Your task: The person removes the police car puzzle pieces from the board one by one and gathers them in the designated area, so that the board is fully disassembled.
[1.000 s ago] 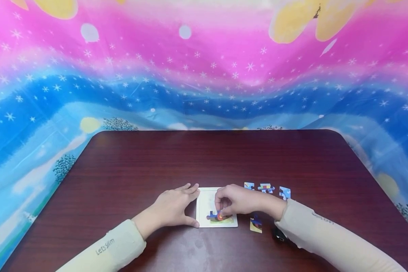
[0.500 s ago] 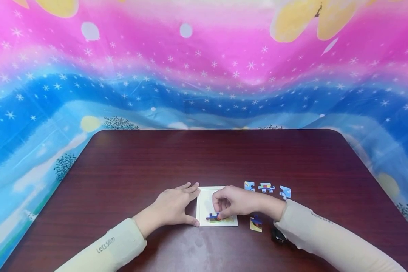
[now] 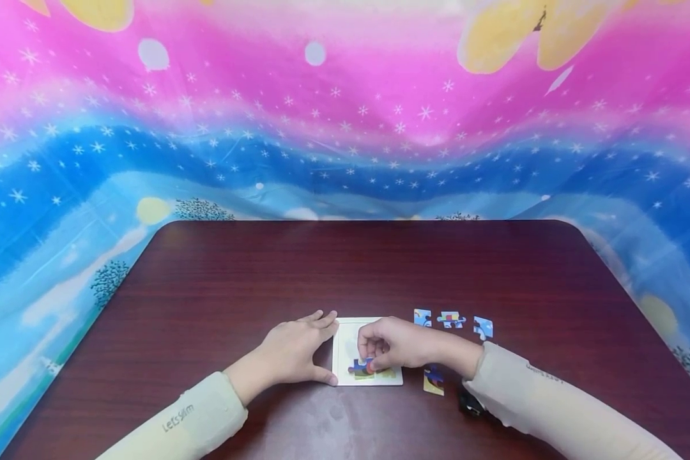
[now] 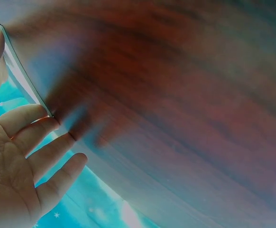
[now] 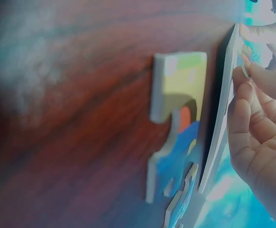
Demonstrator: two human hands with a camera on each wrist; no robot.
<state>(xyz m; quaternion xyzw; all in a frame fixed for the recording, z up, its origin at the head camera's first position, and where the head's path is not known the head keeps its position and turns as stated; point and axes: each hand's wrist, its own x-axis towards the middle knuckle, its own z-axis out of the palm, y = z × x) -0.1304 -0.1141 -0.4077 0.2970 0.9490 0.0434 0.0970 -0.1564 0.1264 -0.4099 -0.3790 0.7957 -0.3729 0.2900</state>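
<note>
A small white puzzle tray (image 3: 347, 338) lies flat on the brown table. My left hand (image 3: 293, 350) spreads its straight fingers along the tray's left edge, thumb at the near corner and fingertips at the far one. Over the tray's right part, my right hand (image 3: 399, 343) pinches a colourful jigsaw piece (image 3: 358, 368) between thumb and fingers, low at the tray's near side; the hand covers part of the piece. In the right wrist view, the thin edge of the pinched piece shows between thumb and fingertip, and another jigsaw piece (image 5: 178, 142) lies beside the tray.
Three loose jigsaw pieces lie in a row beyond the right forearm, the middle one (image 3: 451, 319) showing coloured blocks. A further loose piece (image 3: 434, 381) sits right of the tray. Behind the table (image 3: 253, 268) hangs a pink and blue patterned cloth (image 3: 345, 128).
My right hand has shifted slightly left over the tray, and the pinched piece has turned and moved slightly with it. The left hand has kept its place at the tray's edge.
</note>
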